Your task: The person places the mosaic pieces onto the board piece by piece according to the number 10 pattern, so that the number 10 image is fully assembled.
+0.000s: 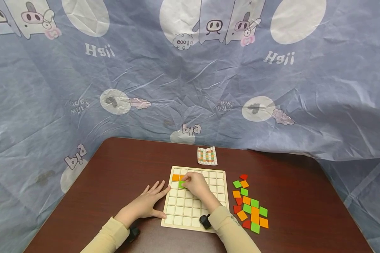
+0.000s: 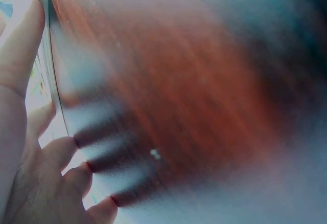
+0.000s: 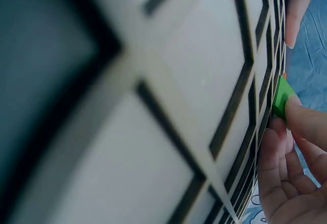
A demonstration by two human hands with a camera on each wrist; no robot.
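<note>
A pale wooden grid board [image 1: 178, 210] lies on the dark table. My right hand [image 1: 197, 185] is over its upper left part, pinching a green square tile [image 3: 282, 98] between thumb and fingers. In the right wrist view that tile is tilted, close over the grid. Two orange tiles [image 1: 175, 177] sit side by side in the second row, the right one partly hidden by my fingers. At the board's left edge, my left hand [image 1: 144, 203] rests with fingers spread on the table, its thumb touching the board near the lower left corner.
Loose green, orange and red tiles [image 1: 254, 213] lie scattered right of the board, some overlapping. A small paper card [image 1: 207, 156] with a coloured grid pattern lies beyond the board. A printed blue-grey cloth [image 1: 183, 80] hangs behind the table [image 1: 130, 165].
</note>
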